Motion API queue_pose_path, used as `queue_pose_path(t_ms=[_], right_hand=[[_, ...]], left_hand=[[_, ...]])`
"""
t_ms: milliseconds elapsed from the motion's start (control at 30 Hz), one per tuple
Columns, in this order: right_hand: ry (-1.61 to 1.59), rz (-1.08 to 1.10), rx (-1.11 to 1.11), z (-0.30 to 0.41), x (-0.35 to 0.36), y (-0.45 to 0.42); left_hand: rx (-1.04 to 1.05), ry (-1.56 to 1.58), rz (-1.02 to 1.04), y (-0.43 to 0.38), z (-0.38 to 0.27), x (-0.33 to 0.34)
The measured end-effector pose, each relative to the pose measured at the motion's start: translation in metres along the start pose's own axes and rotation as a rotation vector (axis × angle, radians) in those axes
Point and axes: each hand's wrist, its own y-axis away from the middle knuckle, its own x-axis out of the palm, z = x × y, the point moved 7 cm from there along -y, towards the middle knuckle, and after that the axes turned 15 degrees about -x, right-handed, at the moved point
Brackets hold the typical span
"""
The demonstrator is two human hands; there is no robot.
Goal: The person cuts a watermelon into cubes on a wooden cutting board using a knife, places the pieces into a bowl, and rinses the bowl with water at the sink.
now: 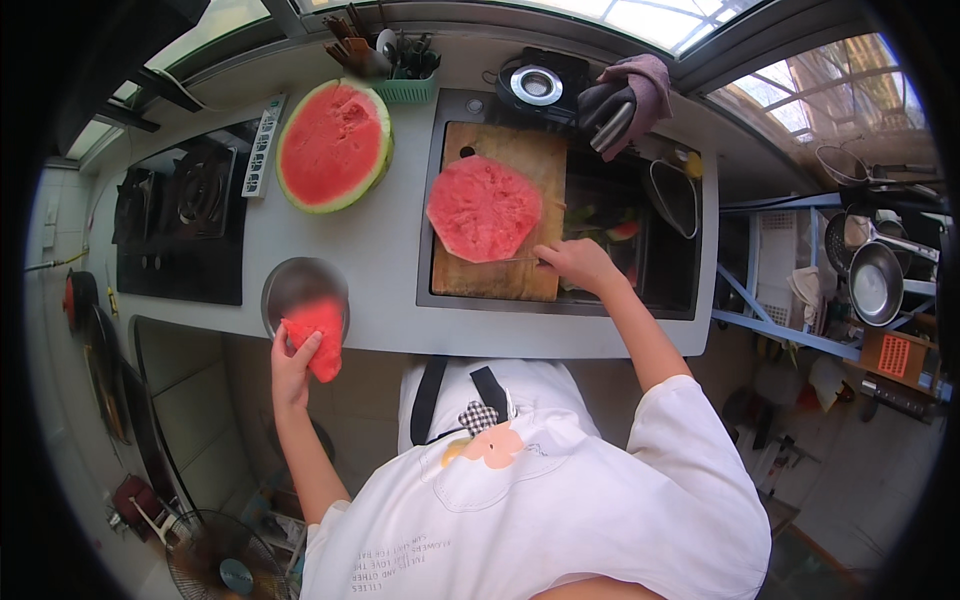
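Observation:
My left hand (294, 366) holds a slab of red watermelon flesh (322, 346) over the front part of a round metal bowl (268, 300) near the counter's edge. A peeled, many-sided chunk of watermelon (486, 208) lies on the wooden cutting board (501, 286), which rests across the left part of the sink. My right hand (574, 262) grips the handle of a knife (501, 261); its thin blade lies along the chunk's near edge. Behind the bowl sits a watermelon half (334, 148), cut face up, with its rind on.
Rind pieces (622, 230) lie in the sink, right of the board. A gas stove (184, 255) and a white power strip (264, 148) are at left. A green utensil basket (407, 91) stands behind. A pink cloth (646, 101) hangs over the sink's back edge.

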Motion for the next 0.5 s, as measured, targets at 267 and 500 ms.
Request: queue_pose_path(t_ms=[267, 500], right_hand=[[-0.169, -0.249, 0.247, -0.052, -0.028, 0.001], [-0.444, -0.490, 0.757, 0.015, 0.007, 0.118]], left_hand=[[-0.124, -0.093, 0.241, -0.026, 0.031, 0.105], [0.139, -0.462, 0.265, -0.137, 0.088, 0.243]])
